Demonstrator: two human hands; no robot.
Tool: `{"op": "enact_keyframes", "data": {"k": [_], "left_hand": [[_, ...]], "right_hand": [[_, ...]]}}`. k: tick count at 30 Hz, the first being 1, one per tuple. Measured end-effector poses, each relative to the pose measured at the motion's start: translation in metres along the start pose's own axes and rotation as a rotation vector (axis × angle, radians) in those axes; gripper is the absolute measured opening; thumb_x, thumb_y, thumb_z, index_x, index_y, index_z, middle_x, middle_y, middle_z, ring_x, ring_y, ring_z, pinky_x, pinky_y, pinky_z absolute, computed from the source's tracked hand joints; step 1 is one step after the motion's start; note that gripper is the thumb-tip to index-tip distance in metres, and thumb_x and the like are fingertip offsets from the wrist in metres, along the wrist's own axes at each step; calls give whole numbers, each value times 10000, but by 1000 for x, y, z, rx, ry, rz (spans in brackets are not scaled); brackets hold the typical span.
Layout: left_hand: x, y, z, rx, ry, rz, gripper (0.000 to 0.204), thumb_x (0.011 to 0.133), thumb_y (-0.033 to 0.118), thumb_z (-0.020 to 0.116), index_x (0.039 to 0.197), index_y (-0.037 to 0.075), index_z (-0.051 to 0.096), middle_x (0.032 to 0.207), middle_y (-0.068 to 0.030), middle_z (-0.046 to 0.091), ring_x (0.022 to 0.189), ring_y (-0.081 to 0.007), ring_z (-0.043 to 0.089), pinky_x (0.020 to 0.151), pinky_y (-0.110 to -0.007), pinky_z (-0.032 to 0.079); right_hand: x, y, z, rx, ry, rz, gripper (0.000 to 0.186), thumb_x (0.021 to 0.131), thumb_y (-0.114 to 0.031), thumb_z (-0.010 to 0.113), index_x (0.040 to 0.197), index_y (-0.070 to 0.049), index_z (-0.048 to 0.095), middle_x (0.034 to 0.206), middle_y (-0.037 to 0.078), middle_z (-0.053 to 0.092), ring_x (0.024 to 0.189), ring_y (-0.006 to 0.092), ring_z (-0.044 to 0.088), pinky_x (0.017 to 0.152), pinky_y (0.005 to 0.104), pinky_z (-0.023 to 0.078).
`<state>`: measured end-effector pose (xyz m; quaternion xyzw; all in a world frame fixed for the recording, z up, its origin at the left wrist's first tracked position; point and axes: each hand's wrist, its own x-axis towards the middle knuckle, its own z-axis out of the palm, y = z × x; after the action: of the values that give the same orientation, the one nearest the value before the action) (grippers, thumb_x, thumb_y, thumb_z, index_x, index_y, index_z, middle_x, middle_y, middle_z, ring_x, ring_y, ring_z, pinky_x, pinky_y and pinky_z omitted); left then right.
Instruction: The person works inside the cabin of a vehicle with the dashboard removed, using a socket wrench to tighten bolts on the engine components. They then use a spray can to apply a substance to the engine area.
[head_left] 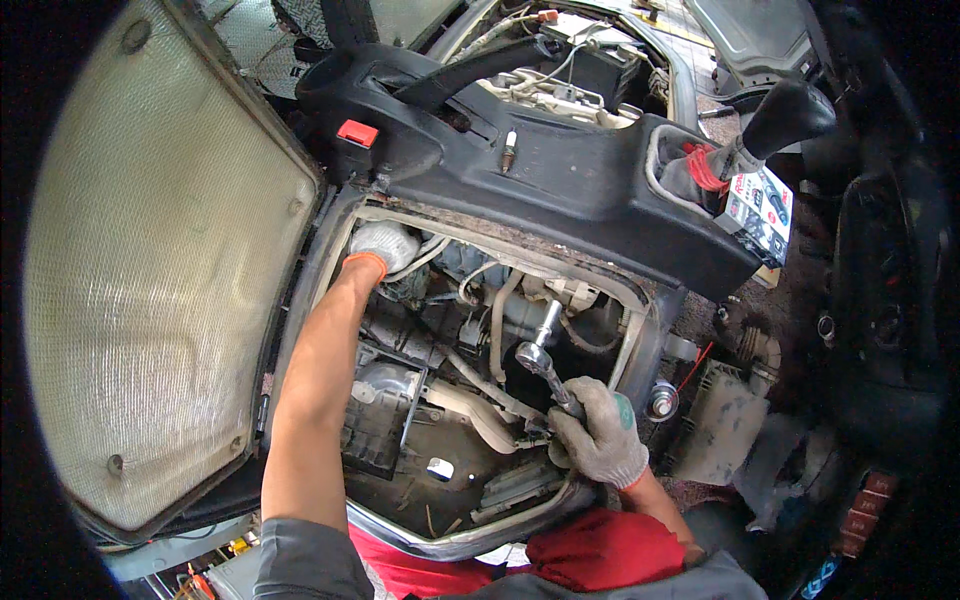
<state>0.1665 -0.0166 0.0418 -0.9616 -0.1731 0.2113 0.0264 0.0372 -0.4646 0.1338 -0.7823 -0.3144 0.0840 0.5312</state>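
Observation:
My right hand (602, 436), in a grey knit glove, is wrapped round the handle of a socket ratchet (536, 357). The ratchet's head and attached socket stick up, away from me, over the right part of the engine bay opening (628, 345). At the far left corner of that opening, my left hand (384, 243) reaches in beside pale hoses (420, 258); it wears a similar glove with an orange cuff, and its fingers are hidden. A spark plug (510, 152) lies on the black centre console (600, 185) beyond the opening.
A raised, padded hatch cover (170, 270) stands along the left. The handbrake lever (480, 72) and gear lever (785, 120) rise from the console. A small printed box (757, 215) sits by the gear lever. A spray can (662, 400) stands right of the opening.

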Motion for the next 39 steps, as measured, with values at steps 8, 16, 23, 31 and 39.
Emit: {"op": "enact_keyframes", "data": {"k": [8, 16, 23, 31, 39], "left_hand": [[-2, 0, 0, -1, 20, 67, 488, 1027, 400, 455, 1279, 136, 779, 1339, -169, 741, 1234, -406, 703, 1057, -521, 547], [9, -9, 9, -16, 42, 28, 467, 975, 390, 513, 1210, 111, 805, 1318, -188, 746, 1231, -412, 703, 1046, -503, 554], [5, -9, 10, 34, -33, 27, 474, 1019, 375, 465, 1246, 122, 796, 1361, -184, 727, 1263, -403, 688, 1066, -515, 542], [12, -13, 5, 66, 40, 151, 506, 1014, 374, 479, 1372, 134, 742, 1448, -172, 687, 1342, -385, 650, 1131, -491, 504], [17, -23, 25, 176, 40, 160, 414, 991, 326, 515, 1169, 112, 822, 1285, -184, 763, 1181, -400, 730, 1004, -518, 567]], "right_hand": [[0, 1, 0, -34, -16, -1, 316, 912, -81, 778, 1179, 0, 630, 926, 185, 669, 781, 403, 679, 680, 474, 525], [-4, 3, 1, -16, -3, -37, 334, 916, -93, 785, 1189, 11, 623, 935, 196, 667, 777, 405, 680, 678, 469, 530], [0, -2, 0, -22, 9, -14, 273, 904, -61, 771, 1144, 13, 662, 943, 192, 670, 802, 406, 679, 701, 463, 531], [0, -4, -1, -50, 8, -40, 319, 918, -92, 787, 1180, 9, 637, 942, 192, 679, 796, 398, 692, 682, 467, 535], [-2, 1, 4, 20, 9, -20, 301, 892, -49, 777, 1160, 13, 655, 937, 197, 667, 796, 409, 677, 697, 464, 528]]}}
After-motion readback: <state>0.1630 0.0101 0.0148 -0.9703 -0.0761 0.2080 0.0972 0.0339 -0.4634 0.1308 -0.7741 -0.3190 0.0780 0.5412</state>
